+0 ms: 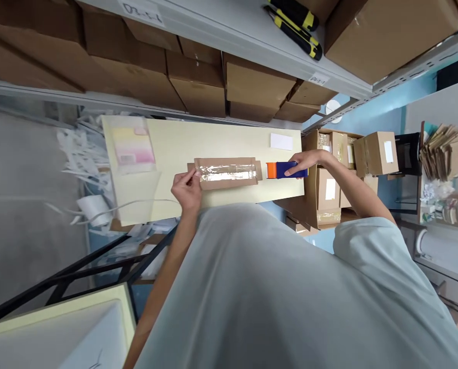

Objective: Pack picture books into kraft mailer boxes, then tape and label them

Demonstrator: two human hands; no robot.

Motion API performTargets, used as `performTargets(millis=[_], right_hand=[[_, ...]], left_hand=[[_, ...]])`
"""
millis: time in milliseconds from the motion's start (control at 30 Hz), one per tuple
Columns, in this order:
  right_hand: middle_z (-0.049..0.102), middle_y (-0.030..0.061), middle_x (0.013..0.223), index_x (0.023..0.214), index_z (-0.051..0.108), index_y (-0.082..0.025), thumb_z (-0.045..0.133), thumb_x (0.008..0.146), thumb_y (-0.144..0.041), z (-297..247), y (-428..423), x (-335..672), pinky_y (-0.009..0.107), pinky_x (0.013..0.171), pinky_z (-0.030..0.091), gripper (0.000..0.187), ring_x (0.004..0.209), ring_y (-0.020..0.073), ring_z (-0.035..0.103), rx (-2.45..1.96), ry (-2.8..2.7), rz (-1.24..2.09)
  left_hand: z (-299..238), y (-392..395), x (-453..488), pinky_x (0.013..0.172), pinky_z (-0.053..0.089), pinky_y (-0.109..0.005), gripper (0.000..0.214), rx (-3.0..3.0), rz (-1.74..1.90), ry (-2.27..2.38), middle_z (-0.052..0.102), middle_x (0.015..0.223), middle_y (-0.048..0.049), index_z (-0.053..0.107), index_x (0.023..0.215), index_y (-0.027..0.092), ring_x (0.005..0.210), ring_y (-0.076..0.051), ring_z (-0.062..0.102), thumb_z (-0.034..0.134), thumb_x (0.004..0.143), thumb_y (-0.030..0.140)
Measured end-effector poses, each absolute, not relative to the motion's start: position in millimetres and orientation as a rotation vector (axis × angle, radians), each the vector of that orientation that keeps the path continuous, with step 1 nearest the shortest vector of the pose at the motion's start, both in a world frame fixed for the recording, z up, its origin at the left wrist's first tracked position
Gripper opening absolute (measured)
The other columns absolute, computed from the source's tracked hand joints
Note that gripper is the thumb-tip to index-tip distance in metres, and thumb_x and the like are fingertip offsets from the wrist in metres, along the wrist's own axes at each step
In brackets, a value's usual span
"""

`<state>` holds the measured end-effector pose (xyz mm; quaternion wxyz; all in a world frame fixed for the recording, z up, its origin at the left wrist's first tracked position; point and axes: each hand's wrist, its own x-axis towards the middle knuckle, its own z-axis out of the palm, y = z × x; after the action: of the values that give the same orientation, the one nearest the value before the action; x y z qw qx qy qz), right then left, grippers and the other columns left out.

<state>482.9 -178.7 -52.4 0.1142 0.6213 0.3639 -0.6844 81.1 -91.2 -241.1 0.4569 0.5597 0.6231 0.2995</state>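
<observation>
Holding one carton, left hand; one apparent tape dispenser, right hand.

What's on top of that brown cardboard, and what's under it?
Shiny clear tape runs along the top of the cardboard. The pale yellow table shows around it, but whatever is directly underneath is covered.

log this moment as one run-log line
left hand: touching cardboard package | right hand: holding blue-orange tool | clear tape: along package top

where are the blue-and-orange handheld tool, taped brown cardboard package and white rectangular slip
Blue-and-orange handheld tool (281,169): head view, blue body
Taped brown cardboard package (227,173): head view, taped top
White rectangular slip (281,141): head view, its middle
</observation>
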Motion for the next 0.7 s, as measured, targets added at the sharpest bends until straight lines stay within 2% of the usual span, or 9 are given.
performTargets(millis=[167,333,467,600,633,700], right_hand=[[0.079,0.0069,0.078,0.089,0.080,-0.012,0.100,0.061,-0.078,-81,-181,481,0.032,0.067,0.061,0.074,0.067,0.0197,0.073,1.870,1.063,-1.890],[0.078,0.0092,0.077,0.088,0.081,-0.009,0.094,0.074,-0.075,-102,-172,461,0.035,0.071,0.060,0.068,0.069,0.0237,0.075,1.927,1.076,-1.626],[0.080,0.0118,0.077,0.095,0.081,-0.010,0.090,0.085,-0.061,-123,-169,429,0.033,0.072,0.060,0.053,0.077,0.0286,0.079,2.038,1.169,-1.460],[0.084,0.0261,0.100,0.110,0.079,-0.005,0.085,0.089,-0.034,-129,-169,397,0.045,0.086,0.062,0.036,0.105,0.0424,0.081,2.148,1.208,-0.997],[0.083,0.0289,0.108,0.113,0.079,-0.006,0.083,0.090,-0.031,-124,-169,393,0.049,0.089,0.062,0.034,0.111,0.0452,0.080,2.159,1.213,-0.949],[0.082,0.0288,0.122,0.117,0.079,-0.012,0.076,0.097,-0.035,-106,-169,393,0.055,0.096,0.061,0.031,0.120,0.0474,0.078,2.172,1.213,-0.875]], left_hand=[[-237,-91,83,0.111,0.060,-0.049,0.030,1.427,0.686,1.537,0.070,0.105,-0.0106,0.082,0.118,0.013,0.110,-0.028,0.072,0.071,0.097,0.031],[-235,-89,82,0.106,0.061,-0.044,0.023,1.445,0.643,1.545,0.067,0.103,-0.0073,0.081,0.110,0.014,0.107,-0.026,0.070,0.070,0.097,0.029],[-235,-89,83,0.100,0.061,-0.043,0.019,1.463,0.633,1.538,0.068,0.104,-0.0065,0.077,0.098,0.014,0.099,-0.023,0.069,0.070,0.098,0.031],[-234,-87,84,0.098,0.062,-0.042,0.020,1.483,0.621,1.561,0.071,0.109,-0.0094,0.075,0.101,0.013,0.093,-0.021,0.069,0.068,0.095,0.031],[-232,-86,83,0.098,0.062,-0.043,0.022,1.476,0.607,1.564,0.072,0.109,-0.0101,0.075,0.104,0.013,0.092,-0.021,0.070,0.067,0.093,0.031],[-225,-82,84,0.100,0.063,-0.046,0.030,1.461,0.579,1.575,0.073,0.111,-0.0114,0.074,0.114,0.014,0.094,-0.023,0.072,0.067,0.090,0.030]])
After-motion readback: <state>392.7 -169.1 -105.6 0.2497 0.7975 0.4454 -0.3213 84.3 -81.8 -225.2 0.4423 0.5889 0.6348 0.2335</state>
